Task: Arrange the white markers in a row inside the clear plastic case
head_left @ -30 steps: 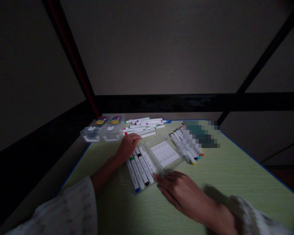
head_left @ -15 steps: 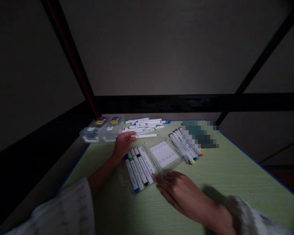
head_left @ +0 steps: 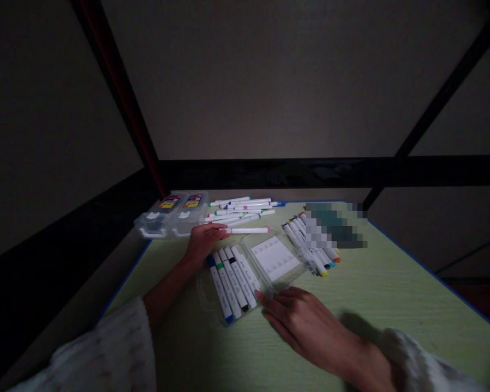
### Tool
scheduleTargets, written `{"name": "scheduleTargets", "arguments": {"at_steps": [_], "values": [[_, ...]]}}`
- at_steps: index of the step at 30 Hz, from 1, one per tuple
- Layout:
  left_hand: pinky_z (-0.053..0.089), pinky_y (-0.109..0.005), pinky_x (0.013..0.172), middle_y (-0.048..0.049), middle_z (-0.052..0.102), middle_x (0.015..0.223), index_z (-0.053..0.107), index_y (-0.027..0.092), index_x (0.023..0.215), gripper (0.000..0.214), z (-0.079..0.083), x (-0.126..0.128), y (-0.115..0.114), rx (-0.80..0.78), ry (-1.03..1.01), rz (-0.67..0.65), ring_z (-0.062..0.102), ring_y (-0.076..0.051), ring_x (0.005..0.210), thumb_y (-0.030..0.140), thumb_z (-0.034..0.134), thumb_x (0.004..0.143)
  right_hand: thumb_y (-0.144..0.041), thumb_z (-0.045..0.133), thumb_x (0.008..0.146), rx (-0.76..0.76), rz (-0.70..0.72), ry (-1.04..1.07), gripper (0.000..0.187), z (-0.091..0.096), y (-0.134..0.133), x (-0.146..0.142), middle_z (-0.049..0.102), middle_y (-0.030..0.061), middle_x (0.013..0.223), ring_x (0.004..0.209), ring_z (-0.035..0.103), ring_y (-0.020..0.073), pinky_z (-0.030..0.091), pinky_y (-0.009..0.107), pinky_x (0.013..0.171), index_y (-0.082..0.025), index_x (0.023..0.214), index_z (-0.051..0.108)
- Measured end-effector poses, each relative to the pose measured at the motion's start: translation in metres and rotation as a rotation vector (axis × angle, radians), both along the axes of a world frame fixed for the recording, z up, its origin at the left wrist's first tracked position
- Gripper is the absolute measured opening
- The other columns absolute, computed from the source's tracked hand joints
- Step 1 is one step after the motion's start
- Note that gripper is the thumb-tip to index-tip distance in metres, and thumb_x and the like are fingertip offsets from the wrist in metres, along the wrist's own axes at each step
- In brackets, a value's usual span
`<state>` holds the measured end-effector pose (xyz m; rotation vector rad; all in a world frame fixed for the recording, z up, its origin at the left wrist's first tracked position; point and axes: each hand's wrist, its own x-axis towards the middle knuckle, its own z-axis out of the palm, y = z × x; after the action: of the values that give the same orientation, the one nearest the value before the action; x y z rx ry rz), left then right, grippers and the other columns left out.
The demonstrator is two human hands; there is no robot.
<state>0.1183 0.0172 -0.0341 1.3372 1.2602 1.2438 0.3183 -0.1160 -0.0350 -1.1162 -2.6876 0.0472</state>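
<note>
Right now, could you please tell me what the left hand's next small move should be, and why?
Probably bring the pink-ended white marker toward the open clear case: the left hand holds that marker by its other end, the case holds a row of markers, and the right hand is at its edge.

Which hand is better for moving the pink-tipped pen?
Probably the left hand: it seems to be gripping one end of the pink-tipped pen. The right hand is farther away, at the near edge of the open clear case.
</note>
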Motion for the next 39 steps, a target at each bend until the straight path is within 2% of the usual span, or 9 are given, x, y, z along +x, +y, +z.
{"name": "scheduleTargets", "arguments": {"at_steps": [6,16,23,26,35,39], "values": [[0.048,-0.026,0.064,-0.0019,0.067,0.061,0.065,0.012,0.072,0.022,-0.0011,-0.0007,0.0017,-0.02,-0.043,-0.024,0.063,-0.015,0.061,0.025,0.069,0.054,-0.012,0.034,0.087,0.005,0.008,0.008,0.033,-0.0025,0.0007,0.001,0.063,0.0076,0.07,0.064,0.058,0.0185,0.044,0.033,0.061,-0.007,0.112,0.054],[0.049,-0.027,0.065,-0.0029,0.067,0.066,0.062,0.013,0.073,0.026,0.0012,-0.0016,0.0029,-0.006,-0.066,-0.032,0.063,-0.015,0.064,0.026,0.072,0.052,-0.016,0.033,0.088,-0.028,-0.002,0.045,0.033,-0.0016,-0.0001,-0.0001,0.065,0.0088,0.073,0.067,0.06,0.0194,0.045,0.034,0.062,-0.01,0.111,0.056],[0.049,-0.027,0.066,-0.0021,0.067,0.066,0.063,0.013,0.071,0.022,0.0009,-0.0007,0.0022,-0.02,-0.122,-0.092,0.062,-0.013,0.062,0.025,0.071,0.054,-0.016,0.035,0.088,-0.039,-0.007,0.01,0.032,-0.002,-0.0005,-0.0007,0.065,0.0083,0.076,0.069,0.06,0.0202,0.045,0.035,0.065,-0.009,0.113,0.053],[0.049,-0.025,0.065,-0.0018,0.067,0.067,0.063,0.013,0.072,0.023,-0.0006,-0.0008,0.0027,-0.025,-0.159,-0.107,0.061,-0.011,0.06,0.026,0.071,0.055,-0.015,0.035,0.088,-0.024,0.007,0.012,0.029,-0.0011,-0.0007,-0.0017,0.065,0.007,0.074,0.068,0.06,0.0189,0.045,0.033,0.064,-0.011,0.108,0.055],[0.049,-0.023,0.061,-0.0016,0.065,0.065,0.064,0.011,0.073,0.027,-0.0019,0.0,0.004,-0.037,-0.209,-0.154,0.06,-0.01,0.057,0.027,0.073,0.052,-0.02,0.031,0.089,0.028,-0.106,0.124,0.03,-0.0028,-0.0016,0.0036,0.062,0.0062,0.07,0.065,0.057,0.0178,0.041,0.031,0.061,-0.013,0.089,0.06],[0.048,-0.021,0.057,-0.0014,0.065,0.063,0.064,0.011,0.072,0.025,-0.0003,0.0011,0.0021,-0.052,-0.207,-0.197,0.059,-0.009,0.056,0.025,0.073,0.053,-0.021,0.029,0.09,0.076,-0.157,0.177,0.033,-0.008,0.0004,0.0055,0.057,0.0041,0.061,0.058,0.052,0.0153,0.036,0.029,0.056,-0.016,0.071,0.056]]}}
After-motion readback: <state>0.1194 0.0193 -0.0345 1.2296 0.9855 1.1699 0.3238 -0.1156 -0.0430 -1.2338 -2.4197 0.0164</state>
